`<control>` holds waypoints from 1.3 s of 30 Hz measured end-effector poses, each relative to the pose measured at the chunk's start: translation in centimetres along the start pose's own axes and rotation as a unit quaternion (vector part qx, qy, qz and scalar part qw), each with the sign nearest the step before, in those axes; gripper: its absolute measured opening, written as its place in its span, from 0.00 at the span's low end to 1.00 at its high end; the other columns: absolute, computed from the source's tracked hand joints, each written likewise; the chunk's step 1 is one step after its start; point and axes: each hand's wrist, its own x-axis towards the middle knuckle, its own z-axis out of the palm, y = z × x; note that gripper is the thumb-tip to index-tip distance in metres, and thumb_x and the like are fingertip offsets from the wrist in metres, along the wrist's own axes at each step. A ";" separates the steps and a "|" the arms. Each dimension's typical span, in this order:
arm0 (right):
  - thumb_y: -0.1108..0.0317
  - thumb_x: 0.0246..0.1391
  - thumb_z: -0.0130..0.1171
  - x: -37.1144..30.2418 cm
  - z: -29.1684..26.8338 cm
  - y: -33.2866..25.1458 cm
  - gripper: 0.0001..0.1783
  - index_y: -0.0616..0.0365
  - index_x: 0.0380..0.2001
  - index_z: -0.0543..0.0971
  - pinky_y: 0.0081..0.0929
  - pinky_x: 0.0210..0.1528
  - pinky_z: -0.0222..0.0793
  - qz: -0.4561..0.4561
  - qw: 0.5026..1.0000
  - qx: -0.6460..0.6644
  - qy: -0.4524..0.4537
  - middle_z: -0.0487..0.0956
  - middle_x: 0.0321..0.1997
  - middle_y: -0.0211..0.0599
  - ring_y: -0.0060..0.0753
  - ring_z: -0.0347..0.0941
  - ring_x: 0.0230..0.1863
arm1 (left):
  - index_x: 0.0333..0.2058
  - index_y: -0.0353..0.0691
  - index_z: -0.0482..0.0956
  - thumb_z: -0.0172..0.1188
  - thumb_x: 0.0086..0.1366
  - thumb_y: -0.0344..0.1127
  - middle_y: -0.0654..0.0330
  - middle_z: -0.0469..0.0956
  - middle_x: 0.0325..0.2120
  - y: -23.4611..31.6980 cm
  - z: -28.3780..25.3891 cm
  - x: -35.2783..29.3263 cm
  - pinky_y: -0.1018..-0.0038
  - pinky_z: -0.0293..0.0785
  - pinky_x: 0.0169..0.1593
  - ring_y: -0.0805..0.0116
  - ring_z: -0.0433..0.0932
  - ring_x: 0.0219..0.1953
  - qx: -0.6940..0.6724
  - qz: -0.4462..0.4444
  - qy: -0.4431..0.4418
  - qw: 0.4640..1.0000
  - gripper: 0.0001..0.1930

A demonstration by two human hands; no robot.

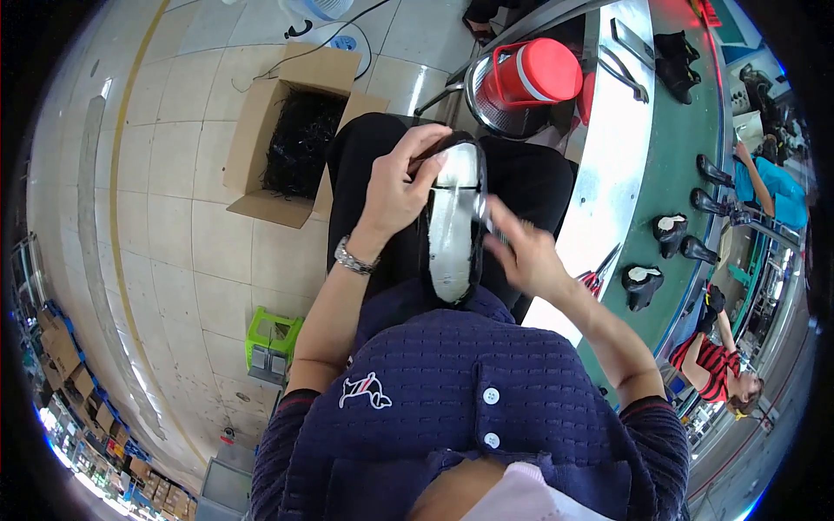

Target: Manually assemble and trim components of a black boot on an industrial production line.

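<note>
Here, left hand grips shoe edge; blurred right hand, hold unclear; carton apart.

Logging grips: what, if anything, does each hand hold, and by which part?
The left hand grips a shoe by its far end; the right hand is too blurred to tell.

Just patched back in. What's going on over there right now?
A person has a dark shoe over their lap, its pale sole facing up. The left hand grips it near its far end. The right hand is at the shoe's right edge, too blurred to tell what it may hold. To the right, more dark shoes stand on a green surface. On the left, an open cardboard box with black material inside sits on the floor.
</note>
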 end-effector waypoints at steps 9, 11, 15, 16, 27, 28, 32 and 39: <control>0.79 0.58 0.50 -1.0 -2.2 -2.9 0.37 0.57 0.69 0.52 0.26 0.52 0.69 -0.015 0.983 0.183 -0.018 0.78 0.40 0.37 0.28 0.75 0.45 | 0.45 0.36 0.78 0.54 0.63 0.24 0.56 0.80 0.47 -0.1 -0.4 0.2 0.80 0.73 0.40 0.74 0.80 0.35 0.071 0.028 -0.041 0.996 0.12; 0.78 0.61 0.48 0.9 -3.4 -3.5 0.38 0.54 0.71 0.45 0.28 0.54 0.68 0.048 0.967 0.235 -0.088 0.78 0.45 0.41 0.29 0.74 0.45 | 0.44 0.37 0.78 0.54 0.62 0.25 0.55 0.81 0.46 -0.9 -0.2 0.2 0.80 0.73 0.38 0.74 0.80 0.34 0.072 0.070 -0.019 0.995 0.12; 0.70 0.64 0.49 2.6 -4.0 -5.2 0.38 0.53 0.71 0.44 0.27 0.43 0.74 0.190 0.945 0.254 -0.079 0.78 0.37 0.36 0.26 0.76 0.38 | 0.43 0.32 0.78 0.54 0.65 0.26 0.55 0.80 0.46 -0.2 0.0 0.4 0.82 0.71 0.43 0.81 0.76 0.39 0.108 0.060 -0.024 0.992 0.10; 0.70 0.64 0.49 2.6 -3.7 -4.7 0.38 0.53 0.71 0.44 0.27 0.43 0.74 0.189 0.946 0.251 -0.080 0.78 0.37 0.36 0.26 0.76 0.38 | 0.43 0.32 0.78 0.54 0.65 0.26 0.55 0.81 0.46 -0.1 -0.1 0.2 0.82 0.72 0.42 0.81 0.76 0.38 0.108 0.050 -0.029 0.992 0.10; 0.70 0.64 0.48 2.3 -1.4 -2.4 0.33 0.55 0.69 0.49 0.28 0.30 0.73 0.050 0.999 0.008 0.020 0.74 0.23 0.36 0.26 0.73 0.23 | 0.42 0.35 0.80 0.54 0.64 0.25 0.52 0.81 0.46 -1.0 -0.8 0.4 0.77 0.74 0.43 0.70 0.81 0.36 0.138 0.141 -0.037 0.980 0.10; 0.69 0.64 0.49 2.2 -1.6 -2.3 0.33 0.55 0.69 0.51 0.30 0.31 0.74 0.048 0.999 0.000 0.025 0.76 0.23 0.39 0.31 0.76 0.23 | 0.42 0.35 0.80 0.54 0.64 0.25 0.52 0.81 0.46 -1.1 -0.9 0.4 0.77 0.74 0.43 0.70 0.81 0.36 0.136 0.142 -0.035 0.980 0.10; 0.73 0.58 0.53 2.5 -4.0 -3.7 0.31 0.57 0.64 0.57 0.45 0.34 0.72 -0.048 0.958 -0.281 0.021 0.77 0.22 0.54 0.59 0.76 0.27 | 0.42 0.35 0.80 0.55 0.62 0.23 0.49 0.79 0.47 -1.1 -1.2 0.5 0.74 0.75 0.42 0.63 0.82 0.37 0.206 0.152 -0.076 0.964 0.11; 0.72 0.57 0.55 2.5 -5.7 -8.9 0.35 0.53 0.66 0.55 0.47 0.35 0.72 -0.111 0.956 -0.269 0.033 0.78 0.25 0.57 0.61 0.77 0.30 | 0.45 0.35 0.78 0.55 0.60 0.22 0.50 0.77 0.50 -1.2 -1.6 0.5 0.71 0.75 0.41 0.58 0.81 0.37 0.279 0.222 -0.071 0.932 0.13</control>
